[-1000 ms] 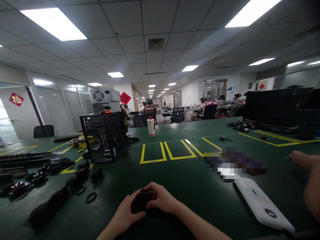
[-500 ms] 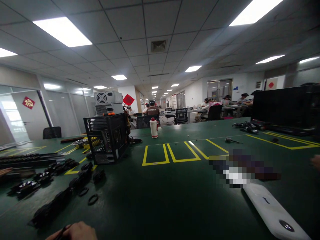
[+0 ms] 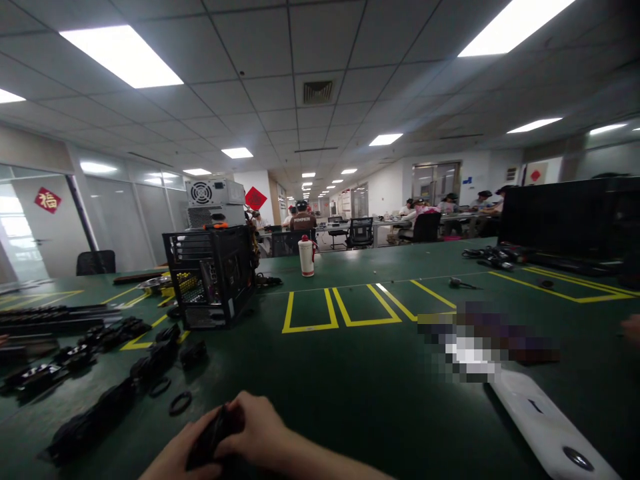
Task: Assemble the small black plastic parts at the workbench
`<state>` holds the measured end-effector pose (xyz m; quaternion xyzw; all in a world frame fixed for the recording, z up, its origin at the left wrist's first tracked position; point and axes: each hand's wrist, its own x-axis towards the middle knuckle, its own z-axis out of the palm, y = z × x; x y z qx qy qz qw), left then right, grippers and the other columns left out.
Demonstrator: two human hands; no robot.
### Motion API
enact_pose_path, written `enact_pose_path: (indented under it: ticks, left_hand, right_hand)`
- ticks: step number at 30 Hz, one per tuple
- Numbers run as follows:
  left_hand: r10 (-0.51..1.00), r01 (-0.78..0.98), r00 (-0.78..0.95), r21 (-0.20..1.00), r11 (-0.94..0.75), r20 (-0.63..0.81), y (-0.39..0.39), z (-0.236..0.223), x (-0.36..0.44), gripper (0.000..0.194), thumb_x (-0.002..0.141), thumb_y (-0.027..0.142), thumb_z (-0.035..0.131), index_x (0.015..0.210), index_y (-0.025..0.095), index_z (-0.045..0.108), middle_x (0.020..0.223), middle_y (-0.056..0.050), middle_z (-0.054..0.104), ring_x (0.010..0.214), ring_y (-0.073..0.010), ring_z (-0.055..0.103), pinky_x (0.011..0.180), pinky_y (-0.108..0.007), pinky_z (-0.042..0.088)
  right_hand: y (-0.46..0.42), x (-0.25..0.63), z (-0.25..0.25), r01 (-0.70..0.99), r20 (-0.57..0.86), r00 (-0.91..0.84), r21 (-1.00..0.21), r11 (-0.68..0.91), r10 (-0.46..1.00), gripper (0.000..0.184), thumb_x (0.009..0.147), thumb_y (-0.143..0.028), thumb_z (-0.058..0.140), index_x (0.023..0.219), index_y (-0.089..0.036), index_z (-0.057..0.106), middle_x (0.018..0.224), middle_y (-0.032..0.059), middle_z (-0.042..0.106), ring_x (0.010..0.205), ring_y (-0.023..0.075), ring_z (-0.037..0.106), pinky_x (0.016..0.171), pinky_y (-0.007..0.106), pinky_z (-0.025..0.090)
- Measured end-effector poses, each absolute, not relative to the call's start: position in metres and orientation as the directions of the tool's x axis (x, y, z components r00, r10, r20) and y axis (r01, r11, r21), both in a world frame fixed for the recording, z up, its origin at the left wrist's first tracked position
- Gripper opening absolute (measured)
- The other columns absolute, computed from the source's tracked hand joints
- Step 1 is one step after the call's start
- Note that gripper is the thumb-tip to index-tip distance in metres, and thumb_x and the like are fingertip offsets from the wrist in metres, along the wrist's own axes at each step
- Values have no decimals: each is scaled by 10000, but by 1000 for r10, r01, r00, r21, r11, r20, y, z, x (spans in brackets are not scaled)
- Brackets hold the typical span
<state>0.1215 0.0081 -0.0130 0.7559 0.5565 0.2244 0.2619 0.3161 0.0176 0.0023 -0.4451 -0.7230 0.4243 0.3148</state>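
Observation:
At the bottom of the head view, my left hand (image 3: 183,450) and my right hand (image 3: 257,427) are together over the green table (image 3: 320,387). Both are closed around a dark, elongated object (image 3: 207,440), partly covered by the fingers; its exact kind is not clear. My right thumb and fingers grip its upper end, while the left hand wraps its lower side. Two black rings lie just beyond the hands, the nearer ring (image 3: 173,408) closest to them. A row of black bundles (image 3: 95,417), which look like tied cables, stretches along the left.
An open black computer case (image 3: 213,280) stands behind, with power supply units (image 3: 215,193) stacked on top. A white bottle (image 3: 307,260) stands near yellow tape outlines (image 3: 310,328). A white, elongated device (image 3: 540,413) lies right. Another person's hand (image 3: 631,328) shows at the right edge.
My right hand has come into view and joined the left on the dark object. The left hand has moved slightly right. A hand at the far left edge has mostly slipped out of view.

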Motion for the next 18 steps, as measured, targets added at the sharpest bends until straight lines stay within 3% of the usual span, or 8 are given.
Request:
enact_pose_path:
  ticks: [9, 15, 18]
  left_hand:
    - [871, 646, 487, 645, -408, 65, 86, 2, 306, 727, 580, 391, 609, 1227, 187, 347, 1133, -81, 509, 1019, -232, 470, 887, -333, 346]
    - [861, 600, 496, 675, -430, 108, 110, -8, 335, 716, 589, 382, 612, 1225, 191, 345, 1132, -88, 506, 1032, -232, 466, 873, -325, 350]
    - [856, 592, 507, 681, -430, 101, 112, -9, 334, 728, 586, 401, 611, 1230, 196, 338, 1140, -89, 501, 1034, -236, 466, 869, -328, 351]
  right_hand:
    - [69, 481, 1, 216, 170, -231, -951, 221, 958, 451, 487, -219, 700, 911, -174, 553, 911, 30, 591, 798, 171, 565, 696, 303, 441]
    - [84, 499, -7, 71, 123, -128, -989, 133, 984, 324, 615, -342, 613, 877, -164, 546, 805, 25, 581, 680, 121, 550, 643, 289, 440]
    - [87, 497, -7, 23, 114, -109, -993, 117, 988, 280, 606, -321, 622, 817, -155, 542, 768, 15, 569, 636, 105, 531, 607, 274, 439]
